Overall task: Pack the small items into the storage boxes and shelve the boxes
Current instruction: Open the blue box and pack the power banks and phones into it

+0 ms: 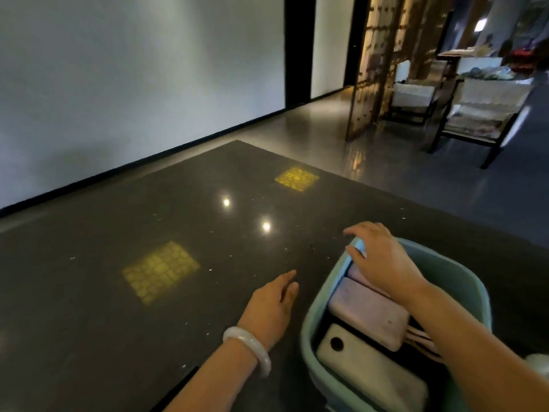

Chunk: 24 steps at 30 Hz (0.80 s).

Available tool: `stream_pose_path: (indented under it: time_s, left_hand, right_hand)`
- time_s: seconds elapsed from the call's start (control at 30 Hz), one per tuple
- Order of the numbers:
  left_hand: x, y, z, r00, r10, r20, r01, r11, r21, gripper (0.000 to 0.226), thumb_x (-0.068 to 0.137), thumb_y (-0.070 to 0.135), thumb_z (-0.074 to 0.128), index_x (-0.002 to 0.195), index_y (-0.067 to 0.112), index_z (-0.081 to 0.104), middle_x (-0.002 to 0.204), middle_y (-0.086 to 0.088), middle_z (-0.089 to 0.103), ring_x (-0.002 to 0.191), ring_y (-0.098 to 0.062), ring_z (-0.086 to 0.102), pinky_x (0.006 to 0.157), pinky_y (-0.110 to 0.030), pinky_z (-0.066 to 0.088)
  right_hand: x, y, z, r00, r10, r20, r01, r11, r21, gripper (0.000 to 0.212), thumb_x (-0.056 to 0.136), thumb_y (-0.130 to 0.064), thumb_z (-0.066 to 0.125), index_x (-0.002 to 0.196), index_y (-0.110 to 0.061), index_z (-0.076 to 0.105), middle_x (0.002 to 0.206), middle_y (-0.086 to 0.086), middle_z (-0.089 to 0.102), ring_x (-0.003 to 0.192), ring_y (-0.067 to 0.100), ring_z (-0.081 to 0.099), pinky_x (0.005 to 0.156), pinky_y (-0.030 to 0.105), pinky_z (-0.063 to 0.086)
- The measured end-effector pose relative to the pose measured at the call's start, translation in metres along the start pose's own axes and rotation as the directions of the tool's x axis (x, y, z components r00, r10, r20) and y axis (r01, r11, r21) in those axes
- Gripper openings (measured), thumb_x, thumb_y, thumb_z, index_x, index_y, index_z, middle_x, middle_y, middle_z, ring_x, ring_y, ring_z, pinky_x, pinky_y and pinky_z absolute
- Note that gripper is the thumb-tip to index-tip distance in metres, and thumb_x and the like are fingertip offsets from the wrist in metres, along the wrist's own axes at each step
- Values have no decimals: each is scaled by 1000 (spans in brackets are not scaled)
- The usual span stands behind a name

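Nearest me, flat pale and lilac rectangular cases (368, 313) fill the teal plastic storage box (463, 272) on the dark polished counter (148, 233); my right hand (380, 257) grips its far rim, my left hand (270, 307) hovers open beside it.

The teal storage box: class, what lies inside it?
Inside the teal storage box lie two lilac slabs and a pale slab with a round hole. The right hand and forearm cover the rest.
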<state>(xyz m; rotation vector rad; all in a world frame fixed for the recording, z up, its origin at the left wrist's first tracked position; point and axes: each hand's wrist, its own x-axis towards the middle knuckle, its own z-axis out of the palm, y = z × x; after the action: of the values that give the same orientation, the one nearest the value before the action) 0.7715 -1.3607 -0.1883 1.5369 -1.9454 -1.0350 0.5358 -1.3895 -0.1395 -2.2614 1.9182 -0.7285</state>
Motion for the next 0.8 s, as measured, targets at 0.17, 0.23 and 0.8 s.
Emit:
stream_pose_path:
  time_s: [0.17,0.23,0.8]
  left_hand:
    - [-52,-51,-67,973,-126,-194,190,913,362,44,100,43,38,143,32,38,132,4,51,118,-16,52,101,-32,42]
    - [-78,-73,-94,942,-194,-275,301,852,429,45,100,41,40,143,30,37,134,3,49,121,-19,51,102,-35,41]
    - [-332,-261,-280,478,-557,-680,834,530,152,43,94,30,50,136,26,42,135,2,48,123,-21,49,102,-36,38]
  right_hand:
    - [56,-91,41,930,-205,304,232,971,-54,39,90,-27,60,127,-17,52,128,4,51,121,21,47,101,32,38]
    - [70,-135,63,874,-257,413,294,955,-29,43,90,-27,60,130,-18,49,130,3,50,120,22,48,97,32,40]
    - [18,-524,254,425,-596,681,578,758,302,47,84,-26,67,128,-27,51,117,-5,56,86,8,51,68,20,41]
